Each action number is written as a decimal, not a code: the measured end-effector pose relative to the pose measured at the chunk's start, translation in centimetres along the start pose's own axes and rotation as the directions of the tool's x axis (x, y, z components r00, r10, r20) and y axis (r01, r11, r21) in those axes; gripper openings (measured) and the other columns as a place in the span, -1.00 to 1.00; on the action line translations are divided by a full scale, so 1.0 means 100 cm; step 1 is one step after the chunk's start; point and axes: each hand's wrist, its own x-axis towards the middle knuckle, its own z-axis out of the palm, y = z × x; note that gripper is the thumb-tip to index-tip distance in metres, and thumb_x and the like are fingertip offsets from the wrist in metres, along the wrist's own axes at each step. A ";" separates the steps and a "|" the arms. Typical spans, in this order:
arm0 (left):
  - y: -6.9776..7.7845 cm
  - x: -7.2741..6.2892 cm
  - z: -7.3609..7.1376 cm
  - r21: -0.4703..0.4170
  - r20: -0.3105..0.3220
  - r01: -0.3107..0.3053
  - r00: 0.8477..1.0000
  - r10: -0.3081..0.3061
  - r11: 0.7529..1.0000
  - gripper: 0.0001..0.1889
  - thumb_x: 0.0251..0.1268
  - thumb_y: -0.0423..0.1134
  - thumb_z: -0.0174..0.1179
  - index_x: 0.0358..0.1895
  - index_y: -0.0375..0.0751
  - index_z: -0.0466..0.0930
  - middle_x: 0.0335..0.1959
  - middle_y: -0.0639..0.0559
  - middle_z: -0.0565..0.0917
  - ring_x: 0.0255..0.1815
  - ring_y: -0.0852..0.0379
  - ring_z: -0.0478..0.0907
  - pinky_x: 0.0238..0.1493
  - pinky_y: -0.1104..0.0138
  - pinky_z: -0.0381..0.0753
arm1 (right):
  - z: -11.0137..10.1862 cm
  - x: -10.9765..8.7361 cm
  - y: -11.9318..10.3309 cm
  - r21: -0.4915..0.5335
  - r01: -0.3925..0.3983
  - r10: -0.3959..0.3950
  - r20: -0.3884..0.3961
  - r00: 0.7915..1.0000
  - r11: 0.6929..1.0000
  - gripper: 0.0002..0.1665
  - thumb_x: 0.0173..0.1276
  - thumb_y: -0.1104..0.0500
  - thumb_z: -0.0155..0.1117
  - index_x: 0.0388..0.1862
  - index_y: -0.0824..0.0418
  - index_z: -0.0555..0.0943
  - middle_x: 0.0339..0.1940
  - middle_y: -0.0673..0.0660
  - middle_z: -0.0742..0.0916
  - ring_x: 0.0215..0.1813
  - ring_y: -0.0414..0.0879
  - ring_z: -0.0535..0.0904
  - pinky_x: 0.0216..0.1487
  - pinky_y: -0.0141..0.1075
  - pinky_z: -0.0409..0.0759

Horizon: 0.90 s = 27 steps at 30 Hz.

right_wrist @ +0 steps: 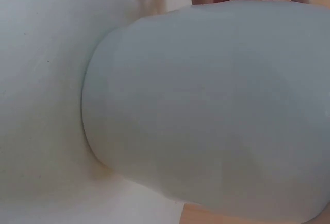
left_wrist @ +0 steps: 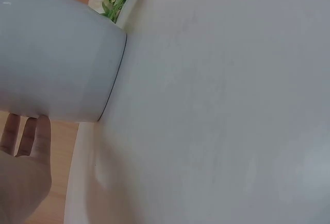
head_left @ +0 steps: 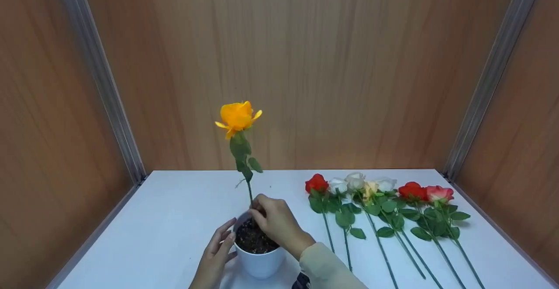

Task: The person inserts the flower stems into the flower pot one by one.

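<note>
White counter (head_left: pixel 174 206); lower centre, your right grip (head_left: pixel 278 220) pinches the yellow rose (head_left: pixel 240 146), likely light, best held low; left grip (head_left: pixel 214 254), uncurled, touches pot (head_left: pixel 261 263)

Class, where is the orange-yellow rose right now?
Left of centre in the head view, the orange-yellow rose stands above the white pot, its stem in the right hand, left of the flowers on the table.

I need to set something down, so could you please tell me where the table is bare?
The table is bare left of the left hand and behind the white flowerpot; its right side is crowded with long-stemmed roses.
</note>
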 end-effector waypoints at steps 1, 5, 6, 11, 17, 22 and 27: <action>0.000 0.000 0.000 0.004 0.002 0.002 1.000 -0.002 1.000 -0.27 0.50 0.25 0.02 0.53 -0.11 0.22 0.32 -0.27 0.37 0.35 -0.32 0.35 0.18 -0.15 0.57 | 0.000 -0.001 0.000 -0.002 -0.007 0.007 0.009 1.000 1.000 -0.91 0.45 0.20 0.33 -0.12 0.18 0.66 -0.26 -0.02 0.77 -0.18 -0.30 0.70 -0.06 -0.49 0.65; -0.001 0.001 -0.002 -0.010 0.012 0.000 1.000 0.000 1.000 -0.28 0.53 0.23 -0.01 0.54 -0.12 0.20 0.31 -0.28 0.38 0.36 -0.33 0.33 0.19 -0.14 0.56 | 0.000 -0.001 0.000 -0.029 -0.026 0.027 0.034 0.999 0.999 -0.91 0.48 0.20 0.30 -0.09 0.16 0.66 -0.22 -0.01 0.78 -0.10 -0.23 0.72 -0.01 -0.42 0.67; -0.001 0.001 -0.002 -0.017 0.016 -0.001 1.000 0.001 1.000 -0.29 0.53 0.23 -0.01 0.54 -0.13 0.20 0.31 -0.28 0.38 0.37 -0.33 0.33 0.20 -0.14 0.55 | 0.000 -0.001 -0.001 -0.031 -0.031 0.032 0.039 0.999 0.999 -0.90 0.48 0.20 0.29 -0.08 0.16 0.65 -0.21 0.00 0.78 -0.08 -0.22 0.72 0.00 -0.41 0.66; -0.002 0.001 -0.001 -0.007 0.016 0.007 1.000 -0.007 1.000 -0.28 0.51 0.25 0.00 0.54 -0.10 0.21 0.31 -0.26 0.39 0.35 -0.30 0.36 0.20 -0.12 0.56 | -0.002 -0.001 -0.002 -0.016 -0.057 0.058 0.049 0.997 0.998 -0.90 0.49 0.18 0.29 -0.09 0.15 0.65 -0.21 -0.02 0.78 -0.08 -0.24 0.71 0.03 -0.38 0.66; 0.002 0.000 0.001 0.016 0.009 0.017 1.000 -0.017 1.000 -0.27 0.48 0.29 0.00 0.54 -0.07 0.22 0.34 -0.26 0.38 0.36 -0.32 0.35 0.20 -0.11 0.57 | -0.002 0.000 -0.001 0.003 -0.098 0.098 0.060 0.993 0.995 -0.92 0.46 0.15 0.33 -0.15 0.12 0.65 -0.26 -0.07 0.76 -0.17 -0.31 0.69 -0.03 -0.41 0.68; 0.002 -0.001 0.001 0.002 0.002 -0.002 1.000 0.002 1.000 -0.29 0.51 0.24 0.02 0.53 -0.09 0.23 0.35 -0.30 0.36 0.38 -0.35 0.32 0.17 -0.14 0.58 | -0.002 0.001 -0.001 -0.030 -0.111 0.113 0.053 0.992 0.993 -0.89 0.41 0.13 0.39 -0.28 0.08 0.61 -0.37 -0.09 0.73 -0.33 -0.36 0.60 -0.17 -0.49 0.68; 0.001 -0.001 0.001 -0.004 0.001 -0.004 1.000 0.004 1.000 -0.29 0.50 0.24 0.02 0.53 -0.09 0.23 0.34 -0.29 0.36 0.38 -0.36 0.31 0.17 -0.15 0.57 | -0.001 0.002 -0.001 -0.040 -0.111 0.113 0.057 0.992 0.993 -0.87 0.40 0.13 0.41 -0.32 0.08 0.62 -0.42 -0.11 0.72 -0.38 -0.37 0.57 -0.24 -0.53 0.66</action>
